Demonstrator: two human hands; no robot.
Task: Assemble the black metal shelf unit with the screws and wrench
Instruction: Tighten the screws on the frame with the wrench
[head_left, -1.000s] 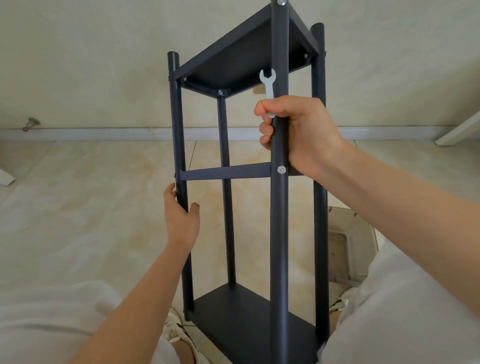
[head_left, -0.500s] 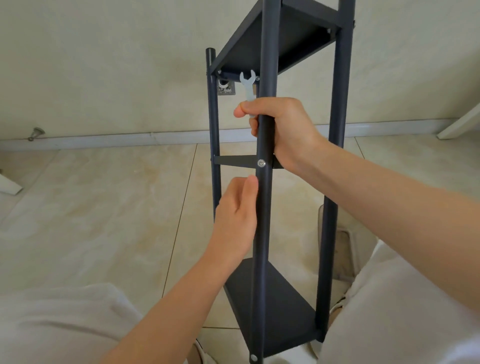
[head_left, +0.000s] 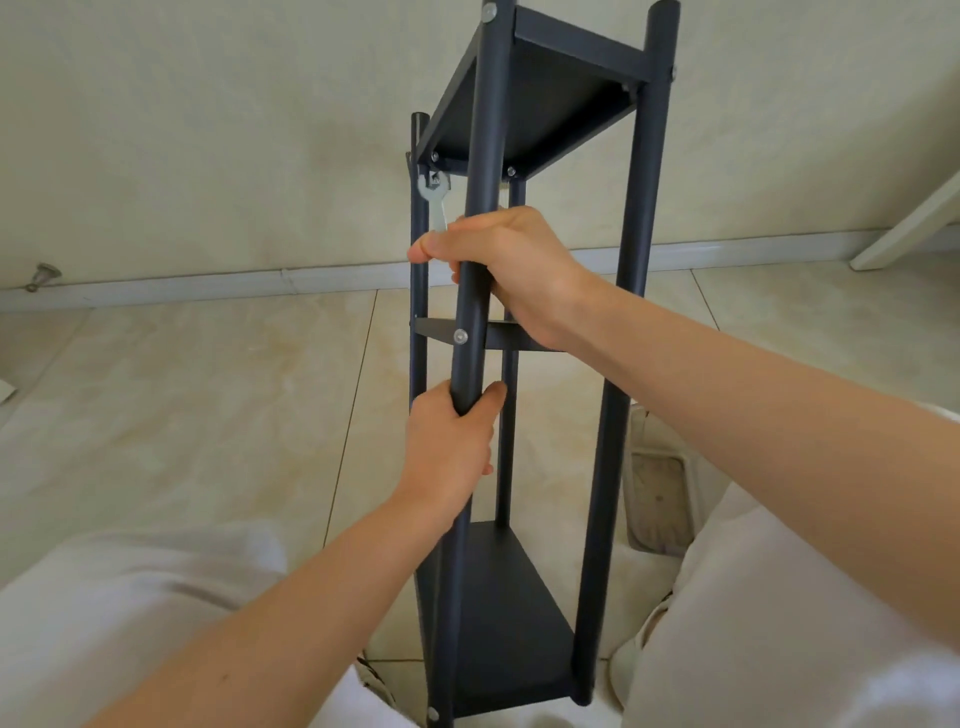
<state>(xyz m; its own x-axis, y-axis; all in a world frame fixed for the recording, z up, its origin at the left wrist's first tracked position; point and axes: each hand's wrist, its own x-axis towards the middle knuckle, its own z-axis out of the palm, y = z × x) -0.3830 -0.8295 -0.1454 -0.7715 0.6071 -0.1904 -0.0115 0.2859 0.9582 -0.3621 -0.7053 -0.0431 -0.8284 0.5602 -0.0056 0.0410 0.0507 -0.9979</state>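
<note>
Head view: the shelf unit (head_left: 524, 613) rises between the person's legs. Above its crossbar (head_left: 436, 328), the right hand (head_left: 514, 270) wraps the near post (head_left: 480, 130) and pinches the wrench (head_left: 435, 202), head upward. Below the crossbar, the left hand (head_left: 449, 447) grips the same post.

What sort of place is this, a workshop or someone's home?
Probably a room in a home: a pale tiled floor, a plain wall with a skirting board, and a doorstop at its foot. The shelf unit stands on the floor.
</note>
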